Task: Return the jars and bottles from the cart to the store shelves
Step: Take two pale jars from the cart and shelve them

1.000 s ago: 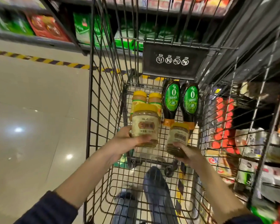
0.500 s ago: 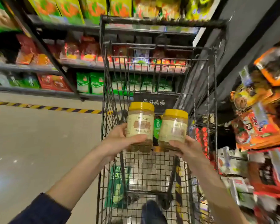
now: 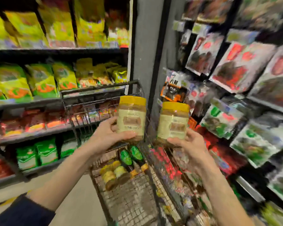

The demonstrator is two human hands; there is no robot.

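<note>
Whole frame motion-blurred. Label text on both held jars (image 3: 131, 118) (image 3: 173, 122) unreadable. Left hand (image 3: 108, 136) covers left jar's base; right hand (image 3: 189, 144) hides right jar's bottom. Shelf packets (image 3: 238, 66) smeared, print illegible. Cart (image 3: 131, 201) cut by bottom edge; jars and bottles inside it (image 3: 121, 168) indistinct.

jars (image 3: 114, 174) in cart (image 3: 129, 207) | shelves (image 3: 39, 101) left, right

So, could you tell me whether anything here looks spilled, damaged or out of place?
Nothing stands out. The left hand and right hand each hold an upright, lidded jar; the picture is too blurred to judge the shelves.
</note>
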